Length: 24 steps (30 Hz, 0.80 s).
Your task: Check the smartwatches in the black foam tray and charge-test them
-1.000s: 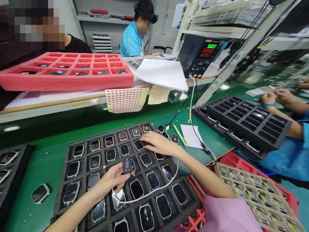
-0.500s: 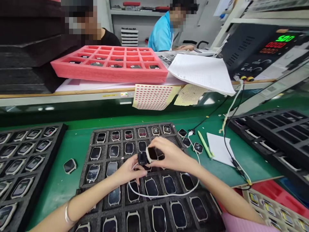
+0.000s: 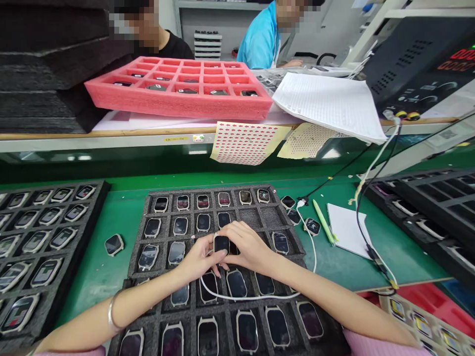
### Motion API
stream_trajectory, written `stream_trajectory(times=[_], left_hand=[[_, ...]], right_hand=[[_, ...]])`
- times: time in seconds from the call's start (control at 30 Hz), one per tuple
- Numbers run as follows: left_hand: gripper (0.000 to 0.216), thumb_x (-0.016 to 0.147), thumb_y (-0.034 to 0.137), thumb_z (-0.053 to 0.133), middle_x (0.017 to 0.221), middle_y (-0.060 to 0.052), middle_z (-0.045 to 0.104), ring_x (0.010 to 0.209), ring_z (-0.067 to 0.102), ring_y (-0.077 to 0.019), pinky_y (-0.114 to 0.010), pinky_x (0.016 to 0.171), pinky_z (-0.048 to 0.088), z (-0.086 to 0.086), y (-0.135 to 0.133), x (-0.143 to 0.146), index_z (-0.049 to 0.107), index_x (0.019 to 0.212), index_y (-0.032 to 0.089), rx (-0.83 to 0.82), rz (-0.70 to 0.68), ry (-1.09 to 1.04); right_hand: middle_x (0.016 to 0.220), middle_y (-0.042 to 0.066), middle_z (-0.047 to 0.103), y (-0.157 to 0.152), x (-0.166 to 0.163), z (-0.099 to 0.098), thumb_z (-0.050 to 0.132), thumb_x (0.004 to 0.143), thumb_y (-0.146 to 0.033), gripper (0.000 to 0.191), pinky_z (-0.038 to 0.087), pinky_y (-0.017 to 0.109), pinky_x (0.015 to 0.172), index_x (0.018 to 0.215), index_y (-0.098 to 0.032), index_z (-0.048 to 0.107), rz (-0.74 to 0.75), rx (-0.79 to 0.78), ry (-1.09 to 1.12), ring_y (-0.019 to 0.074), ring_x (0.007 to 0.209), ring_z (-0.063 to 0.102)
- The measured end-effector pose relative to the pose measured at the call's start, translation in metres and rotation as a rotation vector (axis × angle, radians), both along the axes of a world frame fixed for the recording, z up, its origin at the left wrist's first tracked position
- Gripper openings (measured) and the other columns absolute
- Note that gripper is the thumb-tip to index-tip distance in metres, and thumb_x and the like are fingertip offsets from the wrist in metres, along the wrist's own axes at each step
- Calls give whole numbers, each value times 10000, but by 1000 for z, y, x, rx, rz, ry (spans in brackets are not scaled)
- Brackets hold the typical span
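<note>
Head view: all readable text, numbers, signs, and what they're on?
"000", red, cut off at the edge: power supply, upper row.
"0000", red, blurred, decimal points unclear: same, lower row.
Red arrow-like signs: yellow sheet.
No readable text: held watch.
Too small or blurred: yellow label, white papers, white tags in the red tray, other watch screens.

The left hand (image 3: 202, 253) and right hand (image 3: 248, 246) were close together, both gripping.
The bare left forearm (image 3: 148, 291) ran in from the lower left, the right forearm (image 3: 326, 292) from the lower right. The left thumb (image 3: 216, 257) stretched towards the right hand, fingertips (image 3: 215, 270) showing beneath. The right hand's back faced up, its fingers bent and thumb lower; whether the hands touched was unclear.
</note>
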State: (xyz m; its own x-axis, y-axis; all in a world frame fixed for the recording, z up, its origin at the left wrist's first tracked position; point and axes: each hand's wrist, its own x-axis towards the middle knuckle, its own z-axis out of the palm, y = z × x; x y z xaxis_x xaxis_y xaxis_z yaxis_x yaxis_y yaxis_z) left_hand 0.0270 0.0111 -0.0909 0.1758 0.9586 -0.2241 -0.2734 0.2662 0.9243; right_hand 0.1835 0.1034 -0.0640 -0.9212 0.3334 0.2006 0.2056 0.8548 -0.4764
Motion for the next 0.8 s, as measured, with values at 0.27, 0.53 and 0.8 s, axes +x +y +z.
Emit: stream_trajectory(times=[0.27,0.53,0.8], left_hand=[[400,752,410,679,609,-30,644,512,650,-174,-207,389,466,7,-1,-3,555,978,105,22,-54,0],[404,758,429,665,564,13,586,404,549,-115,-185,356,363,4,-1,-4,553,982,111,5,-66,21],[329,716,390,718,766,-17,587,751,527,-165,-264,702,406,1,1,-4,627,891,126,76,42,77]], right_hand=[[932,80,628,-1,4,-11,711,766,-431,453,426,365,749,1070,-174,494,26,-90,183,237,856,560],[947,78,618,-3,3,-7,706,782,-395,422,449,378,782,1077,-176,498,25,-144,197,231,881,555],[940,83,612,-2,3,-6,690,792,-395,396,468,396,780,1071,-179,512,6,-143,151,241,875,556]])
